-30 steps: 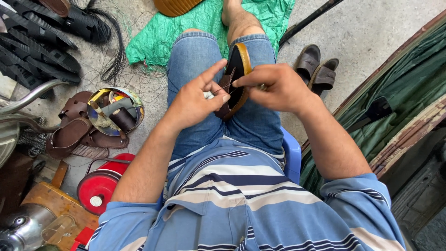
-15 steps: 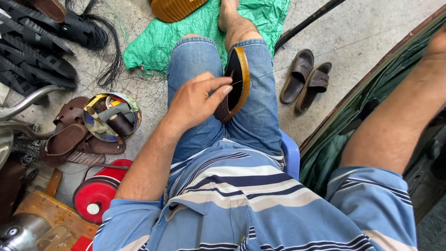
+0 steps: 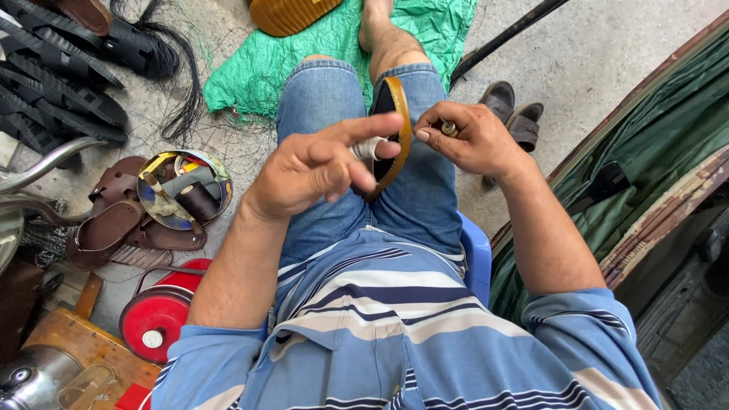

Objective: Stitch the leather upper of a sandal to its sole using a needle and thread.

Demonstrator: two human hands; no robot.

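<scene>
Sitting on one blue plastic stool [image 3: 476, 254], the person in a striped shirt and denim shorts has one sandal [image 3: 392, 129] standing on edge between the thighs, its tan sole rim turned up and its dark inner side facing the left hand [image 3: 323, 163]. That hand is spread loose just to the sandal's left, the forefinger stretched across toward the sole rim, the other fingers half curled; a pale wrap shows on one fingertip touching the dark side, and the hand is not closed around anything. The right hand [image 3: 471, 137] sits just right of the sandal, thumb and forefinger pinched together on one small metallic object [image 3: 449, 129], too small to tell what it is. Beyond both hands lies one crumpled green sheet [image 3: 304, 53] under the bare foot, with one tan ribbed sole [image 3: 288, 14] at its far edge. Well to the left of the left hand, a row of black sandal straps and soles [image 3: 53, 68] lies on the concrete, too overlapped to count. Nearer that forearm sit two brown sandals [image 3: 114, 220] with one round tin [image 3: 182, 190] of thread spools on them, and one red round canister [image 3: 156, 319] lower down. To the right of the right hand stands one pair of dark slip-on sandals [image 3: 512, 118], two in all.
</scene>
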